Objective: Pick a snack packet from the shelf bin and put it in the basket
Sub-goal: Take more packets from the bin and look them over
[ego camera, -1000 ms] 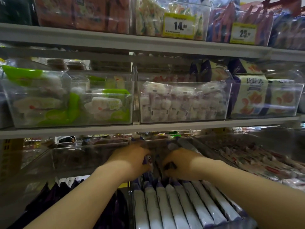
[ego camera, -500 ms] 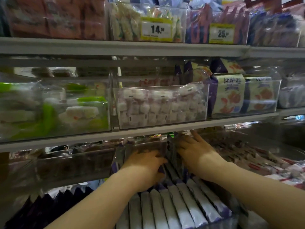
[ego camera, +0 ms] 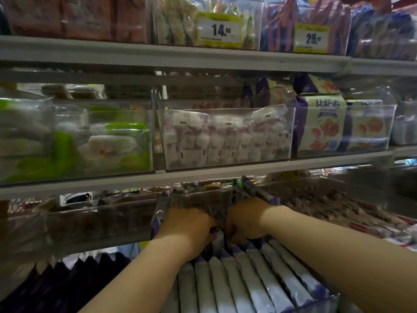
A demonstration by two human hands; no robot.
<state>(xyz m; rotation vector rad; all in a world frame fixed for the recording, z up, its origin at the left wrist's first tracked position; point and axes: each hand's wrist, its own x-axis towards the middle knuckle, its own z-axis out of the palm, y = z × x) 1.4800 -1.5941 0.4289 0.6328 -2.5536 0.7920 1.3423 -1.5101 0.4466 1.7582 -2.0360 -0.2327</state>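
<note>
Since half a second ago the right hand [ego camera: 246, 220] has drawn back from its flat reach and curled down beside the left hand [ego camera: 187, 227], so the two now sit almost knuckle to knuckle. Nearest the camera, both bare forearms run up over a row of white-and-lavender snack packets [ego camera: 255, 288] standing on edge in a clear bin [ego camera: 333, 298] on the lowest shelf. Further in, each hand's fingers are bent down into the row, hooked round the purple tops of the packets. The fingertips are buried, so I cannot tell whether a single packet is pinched. Left of the bin lie dark purple bags [ego camera: 67, 279], and to its right is a heap of thin red-marked sticks [ego camera: 338, 206]. On the shelf above, clear bins hold green-and-white packs [ego camera: 108, 143], small white packs [ego camera: 225, 136] and cream-and-purple bags [ego camera: 322, 125]. Highest up, yellow price tags read 14 [ego camera: 218, 30] and 25 [ego camera: 312, 38].
</note>
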